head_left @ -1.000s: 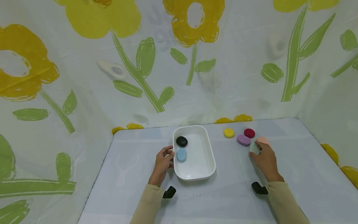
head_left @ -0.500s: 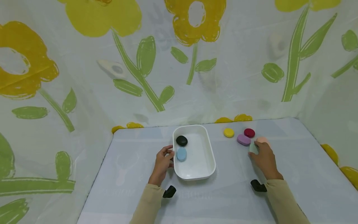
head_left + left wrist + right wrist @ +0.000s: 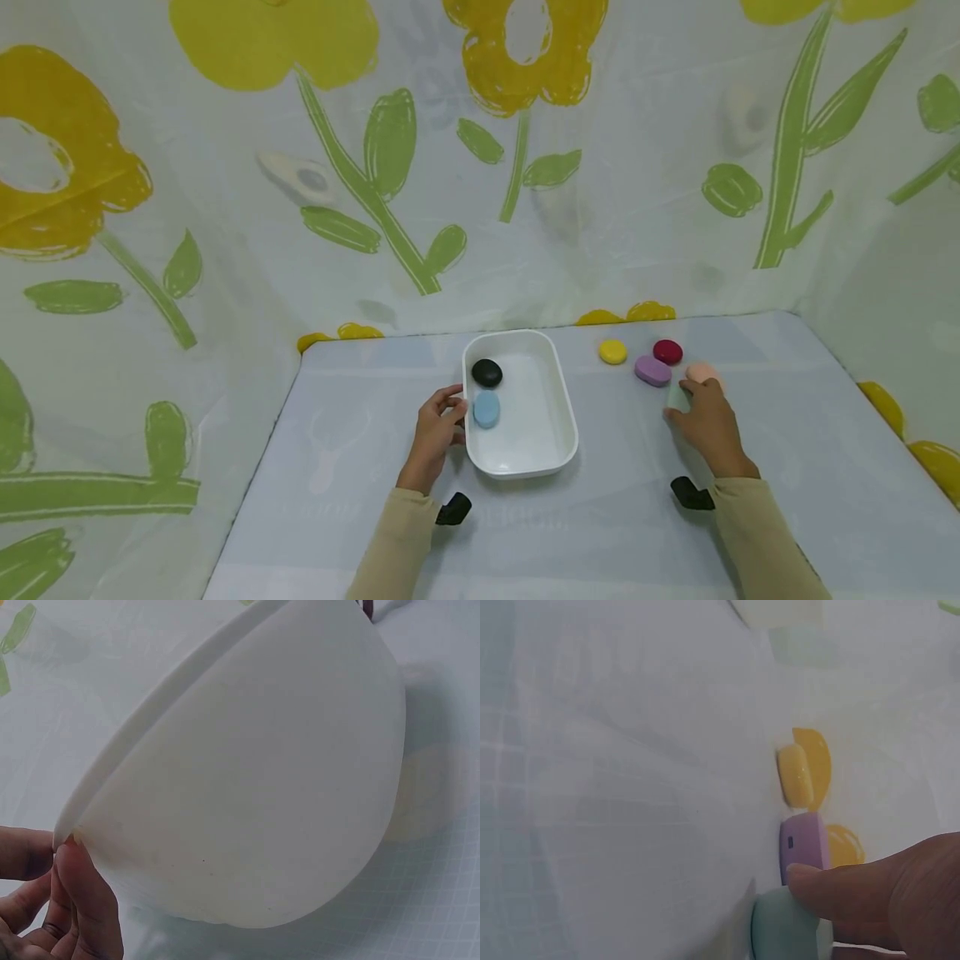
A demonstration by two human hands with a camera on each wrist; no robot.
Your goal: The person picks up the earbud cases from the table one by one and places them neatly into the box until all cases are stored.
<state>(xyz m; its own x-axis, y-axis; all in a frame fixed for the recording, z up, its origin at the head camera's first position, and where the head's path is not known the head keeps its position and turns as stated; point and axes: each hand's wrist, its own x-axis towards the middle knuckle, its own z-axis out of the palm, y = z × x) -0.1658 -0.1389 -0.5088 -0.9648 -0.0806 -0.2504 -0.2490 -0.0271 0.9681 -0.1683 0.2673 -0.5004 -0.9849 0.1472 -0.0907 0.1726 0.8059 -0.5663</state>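
Note:
At the left side of a white rectangular plastic tray [image 3: 536, 408], my left hand [image 3: 432, 432] pinches the rim; the left wrist view shows thumb and finger meeting there. Inside the tray lie a black oval soap bar [image 3: 487, 373] and a light blue one [image 3: 486, 409]. My right hand [image 3: 711, 427] grips a pale green soap bar [image 3: 780, 926] on the table, thumb on one side and fingers partly hidden. Just beyond the fingers is a peach soap bar [image 3: 702, 372]. Close by to the left sits a purple soap bar [image 3: 652, 371].
A dark red soap bar [image 3: 667, 352] lies behind the purple one, and a yellow soap bar [image 3: 612, 352] is farther left near the table's back edge. A flower-printed curtain [image 3: 645, 208] rises behind the white-covered table [image 3: 600, 533].
The head view has tilted down slightly, so everything sits a little higher in it. Both hands keep their holds, and the tray and soap bars stay in place.

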